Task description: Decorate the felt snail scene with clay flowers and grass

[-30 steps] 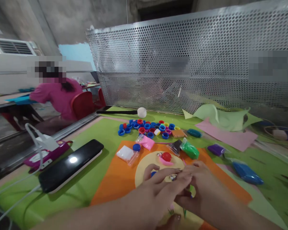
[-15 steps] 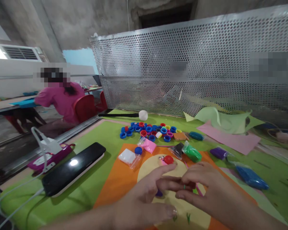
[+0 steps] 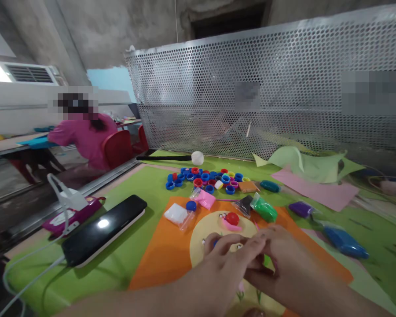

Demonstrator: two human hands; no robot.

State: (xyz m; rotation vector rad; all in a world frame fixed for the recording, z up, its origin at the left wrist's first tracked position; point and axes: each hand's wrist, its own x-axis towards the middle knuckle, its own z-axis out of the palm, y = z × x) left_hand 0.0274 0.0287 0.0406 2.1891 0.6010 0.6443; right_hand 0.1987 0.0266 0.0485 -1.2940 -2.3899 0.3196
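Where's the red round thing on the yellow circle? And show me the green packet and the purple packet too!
Red round thing (image 3: 232, 219): head view, middle of its face.
Green packet (image 3: 265, 209): head view, middle of its filled part.
Purple packet (image 3: 299, 209): head view, on its purple filled part.

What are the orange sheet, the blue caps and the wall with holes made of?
The orange sheet looks like matte paper or card: flat and thin. The blue caps look like smooth plastic, with glossy rims. The wall with holes seems metal: grey, with a dull shine.
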